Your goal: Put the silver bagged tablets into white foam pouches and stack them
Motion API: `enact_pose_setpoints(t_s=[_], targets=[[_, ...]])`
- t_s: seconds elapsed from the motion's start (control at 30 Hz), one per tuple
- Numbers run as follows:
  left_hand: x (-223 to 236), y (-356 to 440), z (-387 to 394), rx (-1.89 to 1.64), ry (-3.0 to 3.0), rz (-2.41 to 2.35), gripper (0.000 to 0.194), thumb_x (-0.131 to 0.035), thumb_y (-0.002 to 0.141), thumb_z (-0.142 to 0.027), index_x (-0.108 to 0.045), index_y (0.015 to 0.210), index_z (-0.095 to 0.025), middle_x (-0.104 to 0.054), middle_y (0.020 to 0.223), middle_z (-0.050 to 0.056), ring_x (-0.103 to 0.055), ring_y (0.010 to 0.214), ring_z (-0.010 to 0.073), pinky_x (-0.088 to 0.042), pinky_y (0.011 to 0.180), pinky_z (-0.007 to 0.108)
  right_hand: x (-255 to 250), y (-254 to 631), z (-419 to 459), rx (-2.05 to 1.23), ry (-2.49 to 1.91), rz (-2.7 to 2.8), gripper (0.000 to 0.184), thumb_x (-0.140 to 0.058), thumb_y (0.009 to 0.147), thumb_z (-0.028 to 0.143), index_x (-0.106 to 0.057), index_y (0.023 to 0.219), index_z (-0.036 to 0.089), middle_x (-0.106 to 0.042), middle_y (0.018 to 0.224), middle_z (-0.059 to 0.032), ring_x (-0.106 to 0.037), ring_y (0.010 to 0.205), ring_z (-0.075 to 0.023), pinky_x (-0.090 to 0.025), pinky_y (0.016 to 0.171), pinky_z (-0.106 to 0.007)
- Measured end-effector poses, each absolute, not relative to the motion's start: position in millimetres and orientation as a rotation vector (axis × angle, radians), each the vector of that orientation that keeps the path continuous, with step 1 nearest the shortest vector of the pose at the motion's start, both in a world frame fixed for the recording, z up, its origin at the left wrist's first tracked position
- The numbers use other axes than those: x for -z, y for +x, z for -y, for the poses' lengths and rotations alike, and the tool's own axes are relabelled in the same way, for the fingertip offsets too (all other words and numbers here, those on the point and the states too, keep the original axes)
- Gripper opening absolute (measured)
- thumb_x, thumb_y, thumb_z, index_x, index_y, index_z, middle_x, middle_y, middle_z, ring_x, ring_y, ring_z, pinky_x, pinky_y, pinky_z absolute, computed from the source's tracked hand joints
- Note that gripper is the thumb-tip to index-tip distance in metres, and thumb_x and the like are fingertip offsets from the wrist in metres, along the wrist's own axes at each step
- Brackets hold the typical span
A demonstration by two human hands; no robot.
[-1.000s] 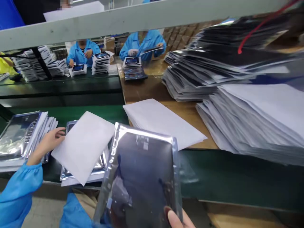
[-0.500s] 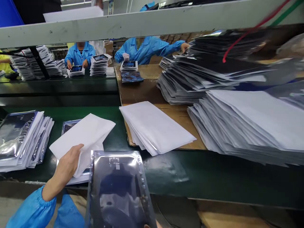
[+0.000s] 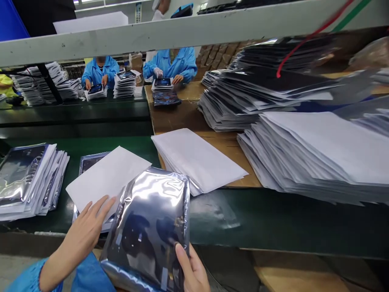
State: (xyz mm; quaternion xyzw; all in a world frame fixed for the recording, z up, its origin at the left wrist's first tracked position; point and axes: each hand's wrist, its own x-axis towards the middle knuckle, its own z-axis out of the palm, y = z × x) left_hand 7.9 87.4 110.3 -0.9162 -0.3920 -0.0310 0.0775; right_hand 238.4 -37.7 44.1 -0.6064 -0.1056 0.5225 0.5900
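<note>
My right hand (image 3: 193,269) grips a dark flat panel in a shiny clear plastic bag (image 3: 148,231) by its lower right edge, thumb on top. The bagged panel is tilted in front of me over the bench edge. My left hand (image 3: 88,229) rests with fingers stretched out and apart on the near edge of a white sheet (image 3: 107,178). That sheet lies askew on another bagged dark panel (image 3: 91,162), which it mostly covers. Right of it, a small stack of white sheets (image 3: 200,162) lies partly on brown cardboard.
At the left stands a pile of bagged panels with white sheets (image 3: 27,174). Tall stacks of white sheets (image 3: 322,150) and dark bagged pieces (image 3: 258,93) fill the right. A grey beam (image 3: 188,30) crosses above. Across the bench, two people in blue smocks handle similar panels.
The bagged panel has risen and tilted, and my right hand has come into fuller view. My left hand has released the white sheet, which now lies flatter. A co-worker's arm has drawn back from the stack.
</note>
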Motion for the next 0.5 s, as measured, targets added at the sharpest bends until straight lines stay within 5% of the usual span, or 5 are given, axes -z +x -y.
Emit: enact_pose_setpoints(t_s=[0.07, 0.17, 0.27, 0.5], targets=[[-106, 2, -78, 0.241, -2.692, 1.217, 0.057, -0.031, 0.084, -0.005, -0.034, 0.140, -0.016, -0.051, 0.134, 0.011, -0.054, 0.116, 0.0217, -0.042, 0.095, 0.034, -38, 238, 32, -1.271, -1.403, 0.182, 0.066, -0.072, 0.066, 0.064, -0.064, 0.115, 0.020, -0.068, 0.111, -0.0056, -0.062, 0.107, -0.0238, -0.054, 0.085, -0.027], [-100, -6, -64, 0.468, -2.510, 1.376, 0.016, -0.042, 0.090, -0.020, -0.054, 0.099, -0.014, -0.061, 0.097, 0.009, -0.059, 0.086, 0.0203, -0.045, 0.074, 0.030, -34, 233, 25, -1.288, -1.379, 0.099, 0.073, -0.071, 0.067, 0.065, -0.058, 0.123, 0.020, -0.068, 0.111, -0.0045, -0.063, 0.104, -0.0221, -0.054, 0.084, -0.026], [-95, -10, -52, 0.533, -2.387, 1.465, 0.024, -0.050, 0.092, -0.025, -0.044, 0.069, -0.019, -0.048, 0.065, 0.000, -0.050, 0.060, 0.0156, -0.035, 0.059, 0.028, -35, 225, 22, -1.301, -1.342, 0.099, 0.076, -0.069, 0.069, 0.064, -0.053, 0.128, 0.018, -0.070, 0.103, -0.0049, -0.066, 0.097, -0.0226, -0.055, 0.082, -0.028], [-80, -7, -35, 0.712, -2.540, 1.631, 0.018, -0.044, 0.095, -0.018, -0.049, 0.078, -0.019, -0.051, 0.070, -0.001, -0.051, 0.063, 0.0118, -0.038, 0.059, 0.022, -31, 210, 19, -1.261, -1.386, 0.048, 0.077, -0.069, 0.067, 0.066, -0.054, 0.126, 0.019, -0.070, 0.103, -0.0037, -0.063, 0.105, -0.0228, -0.054, 0.083, -0.028]])
